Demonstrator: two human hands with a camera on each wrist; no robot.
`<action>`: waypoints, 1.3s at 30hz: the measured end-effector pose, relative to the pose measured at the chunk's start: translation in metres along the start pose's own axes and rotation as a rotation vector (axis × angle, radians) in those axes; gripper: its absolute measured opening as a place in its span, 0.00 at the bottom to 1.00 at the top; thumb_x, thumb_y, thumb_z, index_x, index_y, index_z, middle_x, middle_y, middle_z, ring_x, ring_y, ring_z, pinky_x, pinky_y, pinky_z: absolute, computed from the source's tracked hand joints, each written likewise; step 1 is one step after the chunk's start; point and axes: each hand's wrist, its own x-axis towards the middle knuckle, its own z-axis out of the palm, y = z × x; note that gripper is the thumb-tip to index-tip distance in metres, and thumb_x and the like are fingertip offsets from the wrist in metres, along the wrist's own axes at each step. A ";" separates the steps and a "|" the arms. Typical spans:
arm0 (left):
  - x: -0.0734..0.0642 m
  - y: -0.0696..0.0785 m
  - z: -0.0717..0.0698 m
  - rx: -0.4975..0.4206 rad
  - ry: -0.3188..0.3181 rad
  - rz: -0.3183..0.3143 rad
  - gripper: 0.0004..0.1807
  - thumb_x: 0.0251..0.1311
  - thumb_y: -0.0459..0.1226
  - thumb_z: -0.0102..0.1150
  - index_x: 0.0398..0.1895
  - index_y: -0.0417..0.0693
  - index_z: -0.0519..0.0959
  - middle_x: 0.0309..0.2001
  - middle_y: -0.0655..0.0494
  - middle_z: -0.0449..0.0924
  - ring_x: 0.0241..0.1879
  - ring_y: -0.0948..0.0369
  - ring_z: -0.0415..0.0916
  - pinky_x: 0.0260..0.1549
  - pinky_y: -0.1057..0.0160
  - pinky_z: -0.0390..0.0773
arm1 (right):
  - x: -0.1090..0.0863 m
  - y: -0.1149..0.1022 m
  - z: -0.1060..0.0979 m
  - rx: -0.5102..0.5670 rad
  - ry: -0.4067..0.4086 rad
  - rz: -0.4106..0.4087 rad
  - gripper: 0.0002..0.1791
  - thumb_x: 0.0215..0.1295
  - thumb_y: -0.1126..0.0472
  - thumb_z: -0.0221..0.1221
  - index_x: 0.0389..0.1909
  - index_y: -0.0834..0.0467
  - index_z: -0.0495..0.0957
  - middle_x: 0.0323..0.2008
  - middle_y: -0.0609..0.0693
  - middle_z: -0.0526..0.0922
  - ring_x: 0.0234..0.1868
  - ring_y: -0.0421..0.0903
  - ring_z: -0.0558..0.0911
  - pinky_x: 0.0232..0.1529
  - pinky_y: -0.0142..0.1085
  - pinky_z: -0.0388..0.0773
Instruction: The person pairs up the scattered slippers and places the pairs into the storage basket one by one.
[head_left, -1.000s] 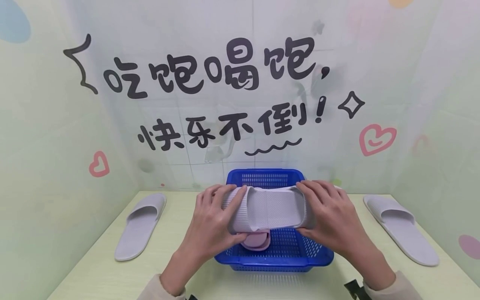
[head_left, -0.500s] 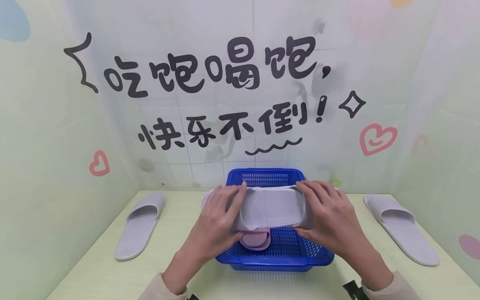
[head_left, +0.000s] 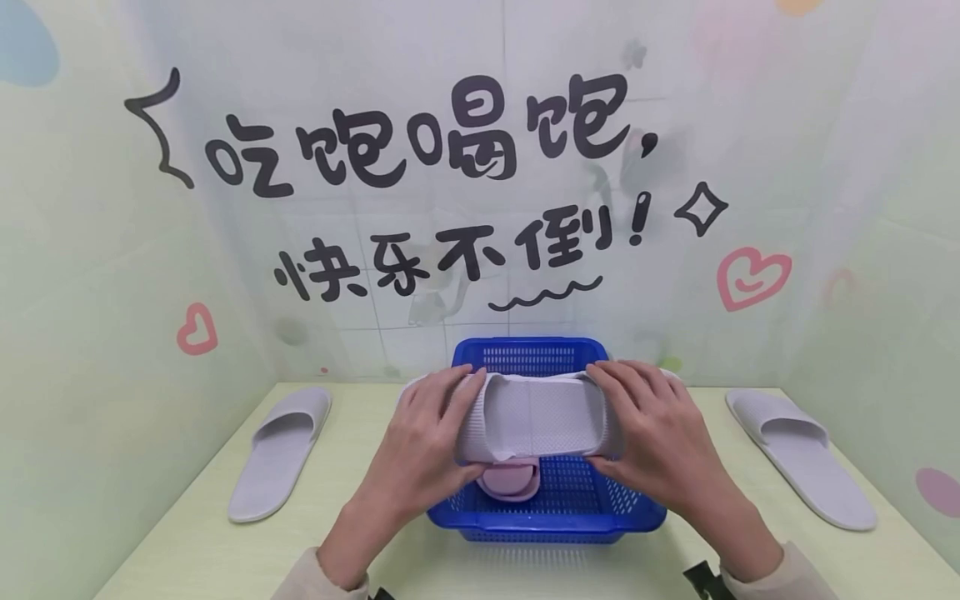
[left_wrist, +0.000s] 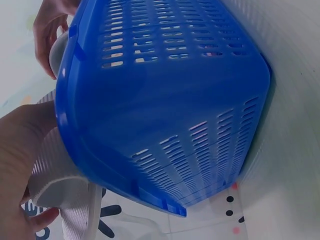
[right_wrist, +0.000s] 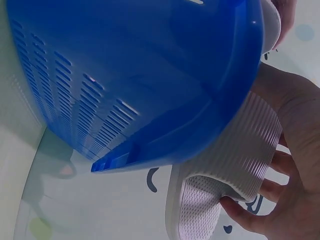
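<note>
Over the blue basket (head_left: 562, 524) in the head view, a pair of light grey ribbed slippers is held level, toes pointing outward and soles overlapping between the hands. My left hand (head_left: 423, 437) grips the left slipper (head_left: 474, 429) round its strap, thumb below and fingers on top. The strap of the right slipper (right_wrist: 245, 145) is gripped by my right hand (head_left: 660, 425) in the same way. Part of a pink slipper (head_left: 510, 481) shows inside the basket, its far end hidden by the grey pair.
One grey slipper (head_left: 281, 454) lies at the left of the pale table (head_left: 360, 575), and another grey slipper (head_left: 802, 458) lies at the right. A printed wall sheet (head_left: 480, 208) hangs right behind the basket, with side walls beyond both table edges.
The left slipper tilted a little in the left hand and has turned back, its ribbed strap facing up again. Both hands keep their grip in nearly the same place above the basket.
</note>
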 end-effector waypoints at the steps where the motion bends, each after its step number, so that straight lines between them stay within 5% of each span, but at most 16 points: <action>1: 0.000 0.000 -0.001 0.007 -0.005 0.001 0.66 0.21 0.55 0.90 0.73 0.46 0.71 0.65 0.44 0.75 0.61 0.47 0.74 0.65 0.45 0.74 | 0.000 0.000 0.000 -0.003 0.002 -0.006 0.62 0.22 0.40 0.85 0.66 0.57 0.75 0.62 0.58 0.81 0.63 0.60 0.76 0.54 0.59 0.79; 14: 0.003 0.005 -0.005 0.017 -0.053 -0.007 0.64 0.25 0.56 0.87 0.74 0.52 0.70 0.65 0.48 0.75 0.66 0.47 0.71 0.67 0.35 0.69 | 0.000 0.001 0.002 -0.012 0.010 -0.011 0.63 0.21 0.39 0.85 0.67 0.57 0.75 0.62 0.57 0.81 0.63 0.59 0.76 0.52 0.58 0.80; 21: 0.004 0.007 -0.004 0.038 -0.058 0.012 0.63 0.26 0.58 0.86 0.75 0.53 0.70 0.65 0.48 0.76 0.62 0.48 0.73 0.63 0.41 0.71 | 0.000 0.001 0.003 -0.030 0.022 -0.039 0.63 0.20 0.38 0.85 0.66 0.57 0.76 0.61 0.57 0.82 0.62 0.60 0.77 0.54 0.60 0.79; 30: 0.004 0.006 -0.004 0.044 -0.048 0.003 0.64 0.25 0.59 0.87 0.74 0.52 0.71 0.65 0.48 0.75 0.61 0.47 0.73 0.62 0.42 0.72 | 0.001 -0.001 0.003 -0.021 0.045 -0.033 0.63 0.18 0.39 0.86 0.66 0.56 0.76 0.60 0.57 0.82 0.62 0.60 0.77 0.61 0.76 0.68; 39: 0.002 0.006 -0.004 0.028 -0.052 0.013 0.64 0.25 0.57 0.88 0.75 0.52 0.70 0.66 0.50 0.75 0.63 0.48 0.72 0.63 0.41 0.71 | 0.002 -0.001 0.003 0.051 0.029 -0.082 0.63 0.19 0.43 0.87 0.66 0.58 0.75 0.61 0.56 0.81 0.63 0.58 0.76 0.66 0.65 0.73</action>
